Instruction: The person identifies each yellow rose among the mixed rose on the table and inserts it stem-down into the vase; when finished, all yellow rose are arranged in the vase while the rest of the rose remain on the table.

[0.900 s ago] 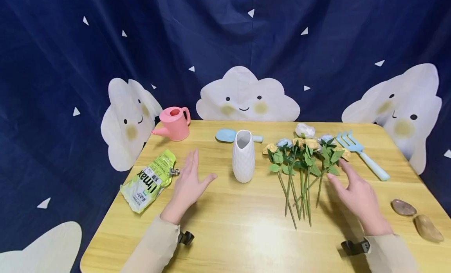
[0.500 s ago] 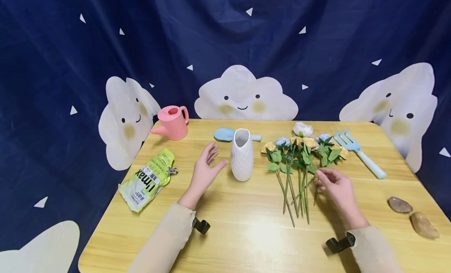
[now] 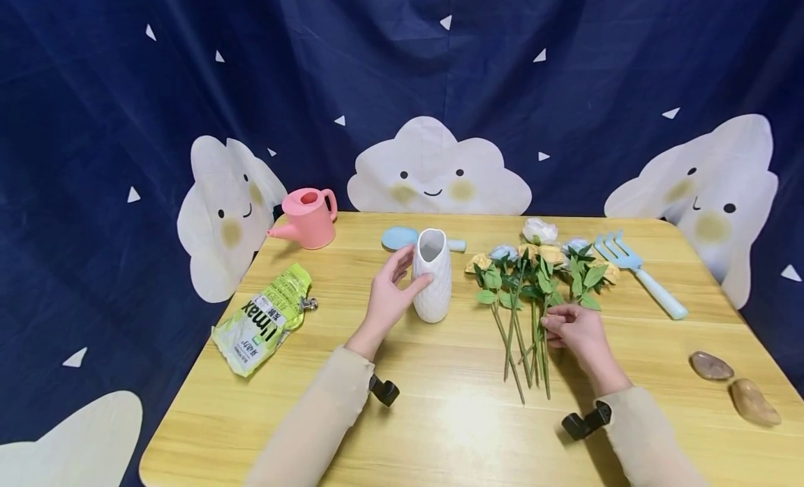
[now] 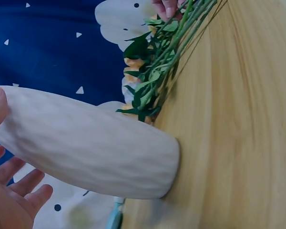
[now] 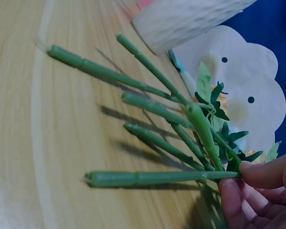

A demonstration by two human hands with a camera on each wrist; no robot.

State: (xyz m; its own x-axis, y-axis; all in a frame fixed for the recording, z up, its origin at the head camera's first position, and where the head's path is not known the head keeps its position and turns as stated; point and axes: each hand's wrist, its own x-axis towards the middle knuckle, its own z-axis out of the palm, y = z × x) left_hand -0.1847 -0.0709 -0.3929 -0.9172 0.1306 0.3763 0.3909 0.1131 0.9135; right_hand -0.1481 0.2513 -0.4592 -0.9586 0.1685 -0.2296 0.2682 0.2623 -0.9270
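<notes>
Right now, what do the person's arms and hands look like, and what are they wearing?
Both arms wear long, plain beige sleeves reaching the wrists. A small black clip-like device sits under each wrist: one by the left cuff, one by the right cuff. The left hand and right hand are bare, no gloves or rings visible.

One readable text shows: the green and white pouch [image 3: 264, 319], lying on the table [image 3: 440, 431] well to the left of the white vase [image 3: 432, 274], carries the large dark letters "i'max" along its length. Smaller print sits beside those letters, too small to read.
</notes>
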